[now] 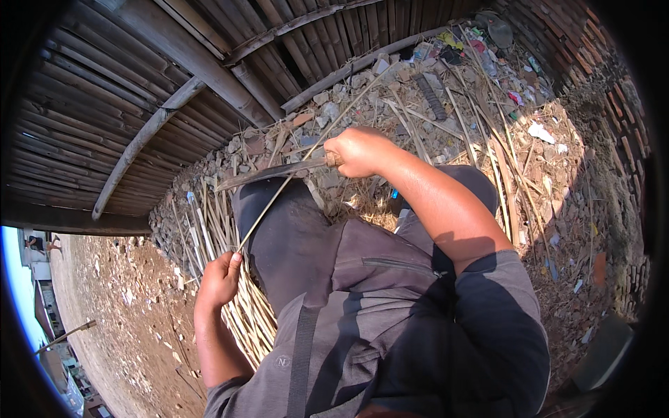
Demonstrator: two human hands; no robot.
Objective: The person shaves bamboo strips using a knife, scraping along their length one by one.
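My right hand (359, 152) is closed round the handle of a machete-like knife (275, 172). Its long, dull blade points left and lies across a thin bamboo strip (268, 205) above my left thigh. Between finger and thumb, my left hand (220, 280) grips the near end of that strip. From there the strip slants up and to the right, passing the blade and my right hand toward the rubble. Beside my left leg lies a bundle of similar pale strips (247, 320), partly hidden by my left forearm and my clothing.
A bamboo-slat wall (104, 104) with poles rises at the left and far side. Stone rubble (334, 104) and litter cover the ground ahead. Loose bamboo lengths (505, 174) lie at the right, near a brick wall (624, 132). Bare dirt (139, 313) stretches out at the left.
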